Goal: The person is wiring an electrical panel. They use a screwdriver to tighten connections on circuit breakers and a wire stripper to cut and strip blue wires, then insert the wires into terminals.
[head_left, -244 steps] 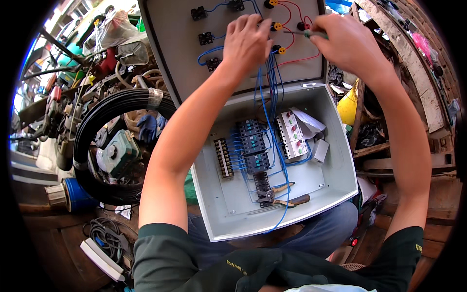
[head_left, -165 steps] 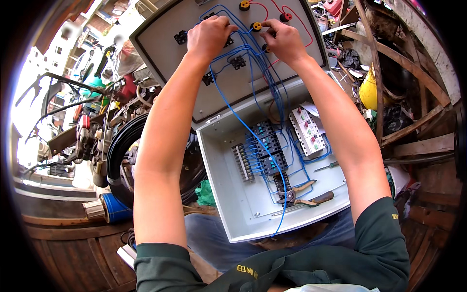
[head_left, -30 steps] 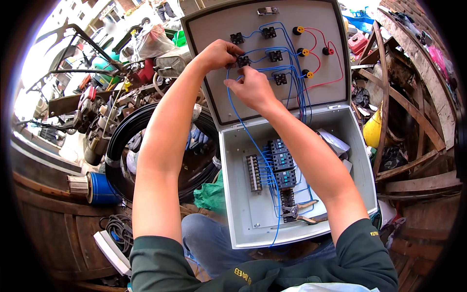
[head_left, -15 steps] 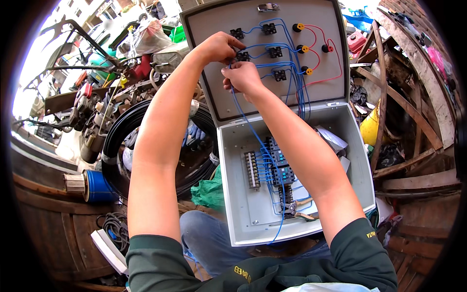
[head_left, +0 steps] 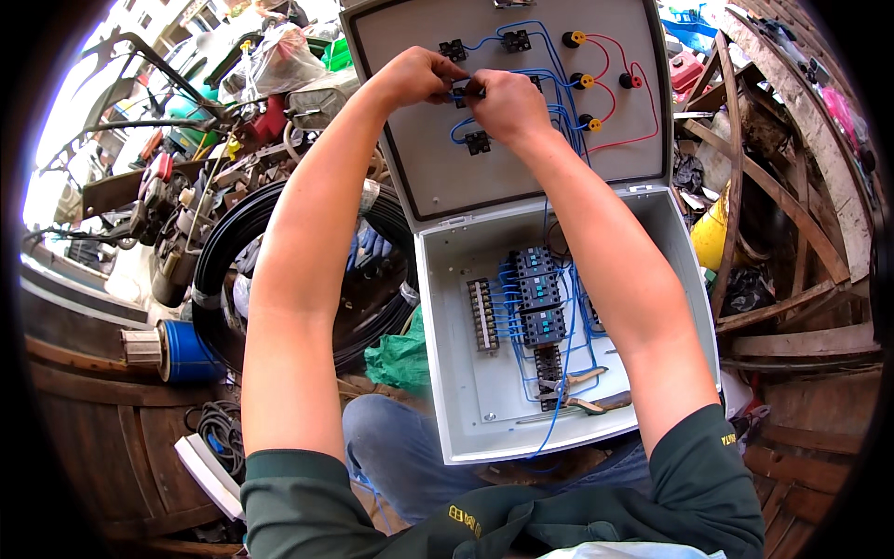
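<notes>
Left hand [head_left: 419, 76], right hand [head_left: 510, 104] — fingers [head_left: 453, 70] curled at a black block [head_left: 460, 97], grip unclear; yellow lettering [head_left: 464, 519] on dark-green shirt [head_left: 596, 512]

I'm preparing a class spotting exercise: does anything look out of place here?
Yes: pliers lie by the black modules inside the grey box, a loose tool among fixed parts. A blue wire also trails over the box's front edge, looking untidy.

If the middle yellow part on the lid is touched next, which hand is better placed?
Probably the right hand: it is nearer the yellow part, and the left hand sits farther left.
</notes>
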A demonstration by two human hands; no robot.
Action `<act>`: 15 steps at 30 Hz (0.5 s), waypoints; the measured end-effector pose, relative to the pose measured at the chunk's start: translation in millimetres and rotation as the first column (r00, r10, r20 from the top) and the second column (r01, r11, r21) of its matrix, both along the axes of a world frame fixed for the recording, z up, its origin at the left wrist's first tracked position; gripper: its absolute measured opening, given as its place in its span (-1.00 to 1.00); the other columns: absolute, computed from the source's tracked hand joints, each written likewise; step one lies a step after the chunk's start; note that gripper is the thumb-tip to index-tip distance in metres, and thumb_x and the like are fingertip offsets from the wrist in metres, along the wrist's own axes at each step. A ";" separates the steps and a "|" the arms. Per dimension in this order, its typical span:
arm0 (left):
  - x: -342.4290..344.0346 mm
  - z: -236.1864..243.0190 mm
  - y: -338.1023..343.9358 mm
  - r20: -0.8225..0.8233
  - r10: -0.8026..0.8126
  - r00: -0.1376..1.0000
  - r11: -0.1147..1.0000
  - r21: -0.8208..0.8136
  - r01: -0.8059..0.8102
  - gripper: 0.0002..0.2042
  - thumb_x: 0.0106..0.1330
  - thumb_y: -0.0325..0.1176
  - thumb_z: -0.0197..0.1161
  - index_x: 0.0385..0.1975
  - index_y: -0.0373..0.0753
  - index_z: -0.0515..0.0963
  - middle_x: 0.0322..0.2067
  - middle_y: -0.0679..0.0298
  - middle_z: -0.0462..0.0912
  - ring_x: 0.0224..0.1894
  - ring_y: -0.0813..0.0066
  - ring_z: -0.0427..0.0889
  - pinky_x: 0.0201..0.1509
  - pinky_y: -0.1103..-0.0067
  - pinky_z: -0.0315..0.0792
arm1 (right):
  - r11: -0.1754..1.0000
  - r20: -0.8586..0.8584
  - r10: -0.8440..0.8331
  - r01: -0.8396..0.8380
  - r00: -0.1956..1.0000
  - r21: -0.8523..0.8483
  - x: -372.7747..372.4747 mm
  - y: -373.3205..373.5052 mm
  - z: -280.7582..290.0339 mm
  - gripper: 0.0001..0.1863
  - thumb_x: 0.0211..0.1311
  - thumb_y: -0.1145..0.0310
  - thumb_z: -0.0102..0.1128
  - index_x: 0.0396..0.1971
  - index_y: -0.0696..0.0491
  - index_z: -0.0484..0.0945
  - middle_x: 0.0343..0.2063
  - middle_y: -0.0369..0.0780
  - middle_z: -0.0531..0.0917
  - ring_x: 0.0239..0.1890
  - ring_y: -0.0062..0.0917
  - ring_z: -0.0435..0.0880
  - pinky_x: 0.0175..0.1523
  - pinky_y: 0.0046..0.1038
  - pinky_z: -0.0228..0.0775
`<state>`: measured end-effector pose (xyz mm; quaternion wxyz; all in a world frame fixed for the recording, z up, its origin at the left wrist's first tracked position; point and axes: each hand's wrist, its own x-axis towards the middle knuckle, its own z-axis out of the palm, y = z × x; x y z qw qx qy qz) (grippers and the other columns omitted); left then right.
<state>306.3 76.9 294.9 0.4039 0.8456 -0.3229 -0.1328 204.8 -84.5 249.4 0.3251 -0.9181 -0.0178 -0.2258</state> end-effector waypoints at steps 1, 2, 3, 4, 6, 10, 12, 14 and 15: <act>0.3 -1.8 1.5 -0.020 -0.007 1.000 1.000 -0.013 0.007 -0.64 0.19 -0.64 0.17 0.01 -0.37 0.66 -0.25 0.22 0.73 -0.28 0.53 0.72 -0.10 0.59 0.67 | 1.000 0.039 0.008 -0.008 0.999 -0.009 4.0 -3.0 -4.1 -0.82 0.20 0.26 0.29 -0.25 -0.02 0.73 -0.31 -0.12 0.75 -0.21 -0.16 0.72 -0.08 -0.24 0.56; 0.8 -3.6 2.4 -0.039 -0.015 0.999 1.000 -0.027 0.014 -0.64 0.20 -0.64 0.18 0.01 -0.37 0.66 -0.22 0.21 0.73 -0.26 0.51 0.73 -0.07 0.58 0.68 | 0.999 0.077 0.028 -0.025 0.997 -0.032 7.7 -6.9 -7.9 -0.83 0.21 0.27 0.29 -0.26 -0.02 0.73 -0.30 -0.12 0.74 -0.21 -0.16 0.72 -0.08 -0.24 0.55; 1.7 -5.1 1.7 -0.044 -0.012 0.999 1.000 -0.029 0.010 -0.63 0.19 -0.66 0.16 0.01 -0.35 0.67 -0.21 0.19 0.73 -0.23 0.50 0.73 -0.07 0.56 0.68 | 0.998 0.115 0.048 -0.041 0.992 -0.056 11.3 -11.1 -11.7 -0.84 0.22 0.28 0.28 -0.26 -0.02 0.73 -0.29 -0.13 0.74 -0.21 -0.16 0.71 -0.08 -0.23 0.55; 2.0 -6.2 1.8 -0.048 -0.005 0.999 1.000 -0.030 0.003 -0.62 0.17 -0.69 0.15 0.00 -0.33 0.68 -0.20 0.18 0.74 -0.21 0.48 0.73 -0.06 0.55 0.68 | 0.995 0.152 0.072 -0.060 0.986 -0.078 12.6 -11.0 -13.3 -0.84 0.22 0.29 0.27 -0.26 -0.02 0.73 -0.28 -0.13 0.73 -0.20 -0.17 0.71 -0.09 -0.23 0.55; 3.0 -7.3 2.7 -0.049 -0.003 0.999 1.000 -0.021 0.002 -0.60 0.17 -0.71 0.14 0.00 -0.32 0.68 -0.18 0.16 0.74 -0.18 0.46 0.73 -0.06 0.54 0.68 | 0.993 0.195 0.073 -0.052 0.978 -0.108 15.3 -8.7 -17.1 -0.85 0.24 0.29 0.26 -0.27 -0.03 0.72 -0.28 -0.14 0.71 -0.19 -0.17 0.70 -0.09 -0.22 0.54; 5.0 -7.3 3.1 -0.041 -0.018 0.999 1.000 -0.012 0.017 -0.61 0.18 -0.71 0.14 0.02 -0.34 0.66 -0.18 0.16 0.74 -0.18 0.45 0.73 -0.05 0.54 0.68 | 0.990 0.233 0.079 -0.049 0.969 -0.134 18.3 -6.4 -20.7 -0.85 0.25 0.29 0.24 -0.28 -0.03 0.72 -0.29 -0.15 0.70 -0.18 -0.17 0.69 -0.10 -0.20 0.54; 6.4 -8.4 3.3 -0.034 -0.017 0.999 0.999 -0.030 0.016 -0.60 0.18 -0.71 0.13 0.03 -0.35 0.65 -0.18 0.16 0.74 -0.18 0.46 0.73 -0.05 0.54 0.68 | 0.990 0.240 0.090 -0.060 0.967 -0.128 19.0 -8.5 -22.1 -0.85 0.25 0.28 0.24 -0.27 -0.05 0.72 -0.30 -0.15 0.70 -0.19 -0.17 0.68 -0.10 -0.20 0.54; 6.6 -9.1 3.6 -0.022 -0.013 1.000 0.999 -0.052 0.012 -0.59 0.18 -0.71 0.13 0.04 -0.35 0.65 -0.18 0.16 0.74 -0.18 0.46 0.73 -0.05 0.54 0.68 | 0.989 0.235 0.088 -0.058 0.968 -0.133 18.0 -7.4 -20.3 -0.85 0.25 0.27 0.23 -0.27 -0.06 0.72 -0.30 -0.16 0.69 -0.20 -0.18 0.68 -0.11 -0.20 0.54; 6.8 -8.7 4.4 -0.023 -0.012 1.000 0.999 -0.051 0.011 -0.59 0.18 -0.71 0.13 0.05 -0.35 0.65 -0.18 0.16 0.74 -0.18 0.46 0.73 -0.05 0.54 0.68 | 0.989 0.227 0.082 -0.051 0.970 -0.141 17.1 -6.7 -19.5 -0.85 0.25 0.26 0.23 -0.28 -0.07 0.72 -0.31 -0.17 0.69 -0.20 -0.18 0.68 -0.11 -0.20 0.54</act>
